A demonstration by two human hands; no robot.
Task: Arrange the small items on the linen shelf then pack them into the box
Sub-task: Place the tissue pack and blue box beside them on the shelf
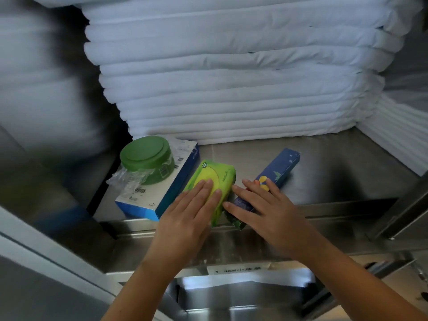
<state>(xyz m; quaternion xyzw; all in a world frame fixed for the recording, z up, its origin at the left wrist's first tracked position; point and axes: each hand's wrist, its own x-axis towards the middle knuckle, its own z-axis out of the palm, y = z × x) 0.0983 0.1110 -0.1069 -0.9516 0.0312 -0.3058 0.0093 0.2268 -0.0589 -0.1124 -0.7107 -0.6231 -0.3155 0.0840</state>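
— Grips?
— Both released, I saw: left grip (185, 214) lay flat on the green tissue pack (217, 172), right grip (266, 209) flat on the dark blue carton (282, 165).
— Where?
— Side by side at the steel shelf (335, 172) front edge, folded linen (231, 89) stacked behind.

tissue pack (214, 179): green and yellow, with a round green-and-white emblem. long box (276, 171): dark blue, yellow flower print. jar (148, 159): green, clear wrap. flat box (159, 193): white top, blue sides, barcodes. folded linen (231, 72): white. shelf (324, 172): grey metal.
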